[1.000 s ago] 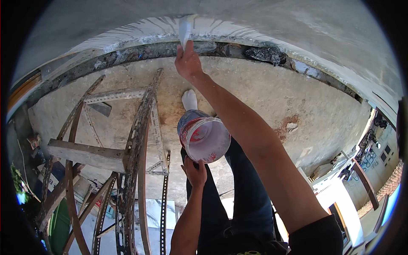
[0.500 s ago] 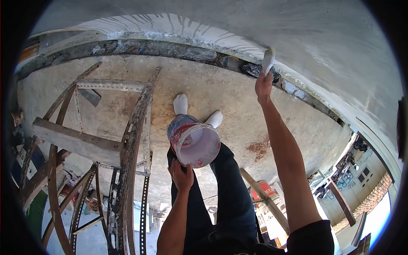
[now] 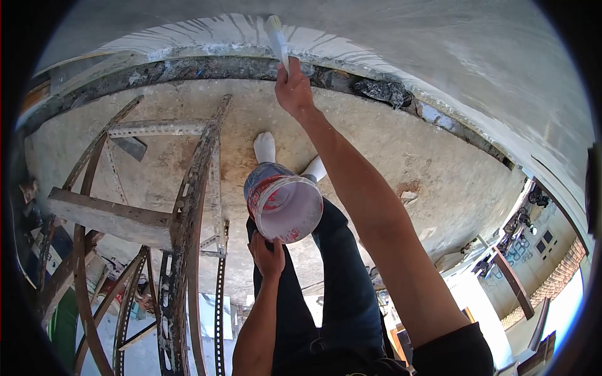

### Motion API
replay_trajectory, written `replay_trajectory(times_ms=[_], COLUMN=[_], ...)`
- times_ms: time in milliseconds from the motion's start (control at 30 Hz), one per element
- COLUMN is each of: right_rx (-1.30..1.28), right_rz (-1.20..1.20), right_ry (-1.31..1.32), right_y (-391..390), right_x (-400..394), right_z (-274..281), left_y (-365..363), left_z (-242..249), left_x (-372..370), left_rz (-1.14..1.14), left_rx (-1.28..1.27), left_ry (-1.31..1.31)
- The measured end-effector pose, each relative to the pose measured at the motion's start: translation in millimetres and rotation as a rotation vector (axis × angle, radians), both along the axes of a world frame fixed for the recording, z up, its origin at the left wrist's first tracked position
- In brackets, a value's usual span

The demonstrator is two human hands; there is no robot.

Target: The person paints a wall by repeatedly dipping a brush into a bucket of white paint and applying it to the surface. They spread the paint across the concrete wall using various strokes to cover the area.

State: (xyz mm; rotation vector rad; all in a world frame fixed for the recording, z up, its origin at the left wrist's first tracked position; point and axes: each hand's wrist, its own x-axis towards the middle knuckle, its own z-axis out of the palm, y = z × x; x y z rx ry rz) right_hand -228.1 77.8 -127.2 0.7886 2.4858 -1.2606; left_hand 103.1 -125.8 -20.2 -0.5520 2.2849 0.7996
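My left hand [image 3: 268, 255] is closed on the near rim of a bucket [image 3: 254, 199], which tilts so that its whitish, red-stained inside faces me. In my right hand [image 3: 293, 88] is the handle of a wide brush [image 3: 276, 39]. The bristles are up against the grey wall [image 3: 439, 37], at the top edge of a paler band with dark drip streaks. Whether they press on the surface is hard to tell. Below the bucket's far side show my feet in white socks [image 3: 264, 147].
A rusty metal frame [image 3: 194, 169] with a wooden plank [image 3: 113, 216] stands close on the left. Between floor [image 3: 376, 156] and wall runs a gutter [image 3: 251, 70] with debris and black plastic [image 3: 382, 92]. Rooftops and a building [image 3: 539, 250] lie at the lower right.
My right hand has swung left along the wall with the brush, from right of the bucket to above it. My left hand and the bucket have hardly moved.
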Motion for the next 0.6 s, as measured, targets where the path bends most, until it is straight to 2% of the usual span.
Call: replay_trajectory(times_ms=[167, 300, 433, 600], right_rx=[0.160, 0.281, 0.244, 0.070], right_rz=[-0.009, -0.223, -0.391, -0.288], right_ry=[-0.041, -0.072, -0.098, 0.073], right_y=[101.6, 178.5, 171.8, 38.2], right_x=[23.2, 80.3, 83.6, 11.3], right_z=[-7.6, -40.3, -60.5, -69.6], left_y=[-0.4, 0.4, -1.9, -1.9], left_z=[-2.3, 0.7, -0.6, -1.1], left_x=[1.8, 0.7, 5.3, 9.6], left_rz=[0.043, 0.051, 0.067, 0.069], left_rx=[0.039, 0.006, 0.016, -0.008], left_ry=[-0.020, 0.026, 0.016, 0.012])
